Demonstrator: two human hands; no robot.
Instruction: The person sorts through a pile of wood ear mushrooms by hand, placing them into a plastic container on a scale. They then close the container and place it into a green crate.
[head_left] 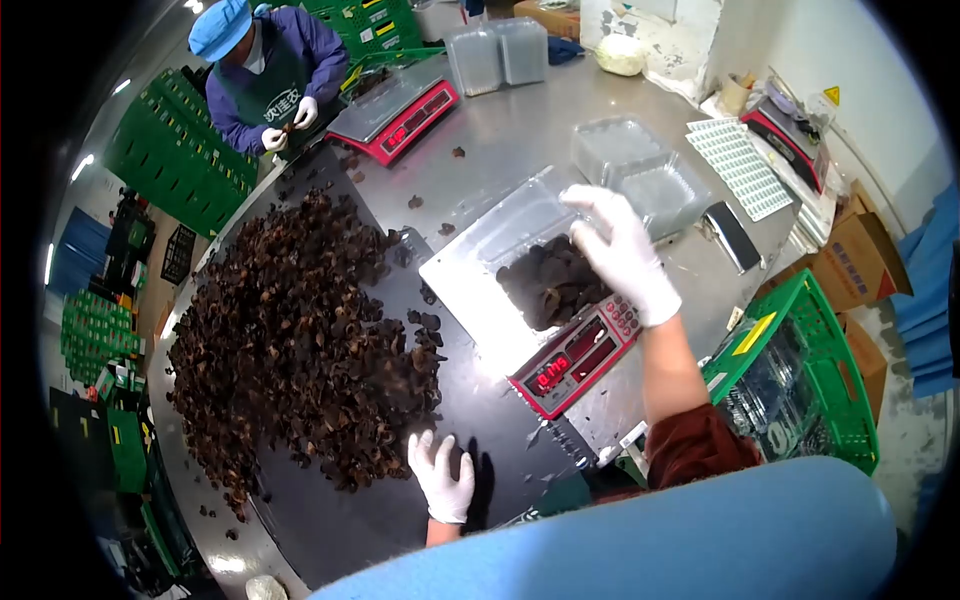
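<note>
Loose dark brown wood ear mushrooms (300, 340) form a large heap on the dark sheet. My left hand (443, 480), in a white glove, is open with fingers spread at the heap's lower right edge. A red scale (585, 358) with lit digits stands to the right of the heap. On its white platform sits a clear plastic box (520, 215) with its lid folded back, and more mushrooms (553, 283) fill its near half. Also gloved, my right hand (625, 250) reaches over the box, thumb and fingers apart, fingertips close to its right side.
Clear plastic boxes (640, 175) stand behind my right hand, beside a sheet of labels (738, 168) and a dark flat device (733, 237). A green crate (800, 380) holds plastic packaging at right. Across the table, a gloved co-worker (270, 80) stands near another red scale (405, 120).
</note>
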